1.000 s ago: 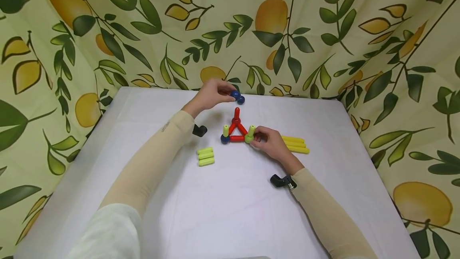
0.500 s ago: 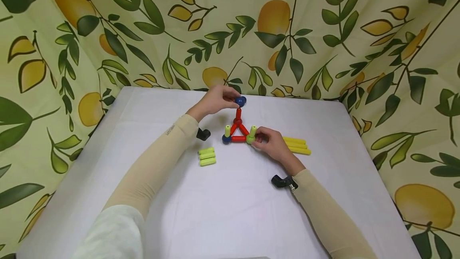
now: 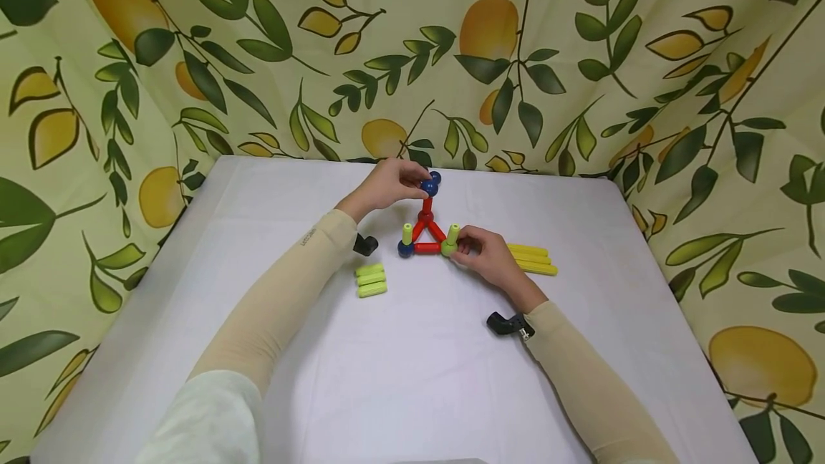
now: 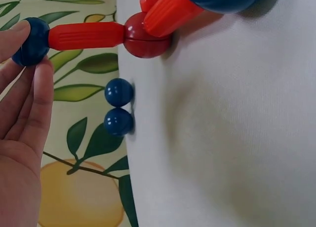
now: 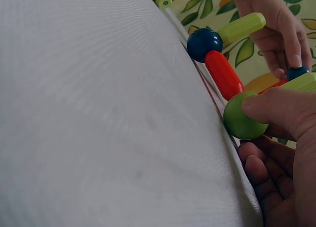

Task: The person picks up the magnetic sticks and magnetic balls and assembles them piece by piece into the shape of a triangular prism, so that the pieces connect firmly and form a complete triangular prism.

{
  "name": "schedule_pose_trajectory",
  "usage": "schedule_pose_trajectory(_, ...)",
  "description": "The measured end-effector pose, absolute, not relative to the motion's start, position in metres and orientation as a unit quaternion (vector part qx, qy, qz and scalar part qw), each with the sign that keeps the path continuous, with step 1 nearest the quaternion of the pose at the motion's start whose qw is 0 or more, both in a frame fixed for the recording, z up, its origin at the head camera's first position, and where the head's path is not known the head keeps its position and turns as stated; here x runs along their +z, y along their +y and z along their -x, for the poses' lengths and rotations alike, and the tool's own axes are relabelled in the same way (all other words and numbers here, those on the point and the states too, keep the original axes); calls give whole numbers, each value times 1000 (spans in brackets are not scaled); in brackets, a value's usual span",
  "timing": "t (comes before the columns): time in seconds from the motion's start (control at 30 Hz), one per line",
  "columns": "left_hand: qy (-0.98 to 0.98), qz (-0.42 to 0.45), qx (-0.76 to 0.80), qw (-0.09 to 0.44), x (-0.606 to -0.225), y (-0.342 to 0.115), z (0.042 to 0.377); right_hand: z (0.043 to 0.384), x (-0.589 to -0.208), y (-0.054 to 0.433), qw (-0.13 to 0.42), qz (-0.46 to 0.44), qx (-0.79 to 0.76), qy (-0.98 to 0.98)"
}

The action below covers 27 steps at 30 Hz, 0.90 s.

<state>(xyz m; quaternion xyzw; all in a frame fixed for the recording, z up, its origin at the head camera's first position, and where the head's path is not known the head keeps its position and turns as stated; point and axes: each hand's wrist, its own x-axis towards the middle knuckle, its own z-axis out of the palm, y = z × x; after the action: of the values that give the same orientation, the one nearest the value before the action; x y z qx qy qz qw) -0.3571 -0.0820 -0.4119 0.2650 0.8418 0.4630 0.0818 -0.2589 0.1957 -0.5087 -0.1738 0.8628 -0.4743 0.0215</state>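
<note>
My left hand (image 3: 394, 183) pinches a blue ball (image 4: 33, 42) right at the top end of an upright red rod (image 4: 86, 35). That rod stands on a red ball (image 4: 148, 35), the far corner of a flat triangle of red rods. With thumb and fingers, my right hand (image 3: 485, 256) grips the green ball (image 5: 245, 116) at the triangle's near right corner. A light green rod (image 3: 452, 235) rises from that ball. At the near left corner sits another blue ball (image 5: 204, 45) bearing a light green rod (image 5: 243, 27).
Two loose blue balls (image 4: 118, 92) lie behind the triangle near the table's far edge. Several light green rods (image 3: 371, 280) lie to the left, and several yellow rods (image 3: 535, 261) lie by my right wrist. A patterned curtain (image 3: 490, 70) hangs behind the white table (image 3: 387, 378).
My left hand has brought the blue ball down and slightly right onto the upright red rod's top. The right hand keeps its grip on the green ball.
</note>
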Motion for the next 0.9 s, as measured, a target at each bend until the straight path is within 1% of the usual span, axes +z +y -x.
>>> schedule_pose_trajectory(0.13,842,-270,459,82,-411,-83,358,259,-510,196,21,174,-471,865)
schedule_pose_trajectory(0.27,835,-278,464,96,-409,-85,359,258,-509,195,21,177,-464,868)
schedule_pose_trajectory(0.4,833,-283,467,90,-404,-89,367,257,-508,196,17,180,-463,868)
schedule_pose_trajectory(0.5,839,-282,458,78,-400,-87,380,257,-507,199,11,176,-463,869)
schedule_pose_trajectory(0.57,848,-276,445,80,-399,-84,390,256,-506,200,9,171,-463,870)
schedule_pose_trajectory(0.77,882,-253,385,100,-409,-79,420,253,-508,199,14,175,-473,863)
schedule_pose_trajectory(0.9,904,-266,316,111,-417,-77,432,255,-507,196,14,182,-473,862)
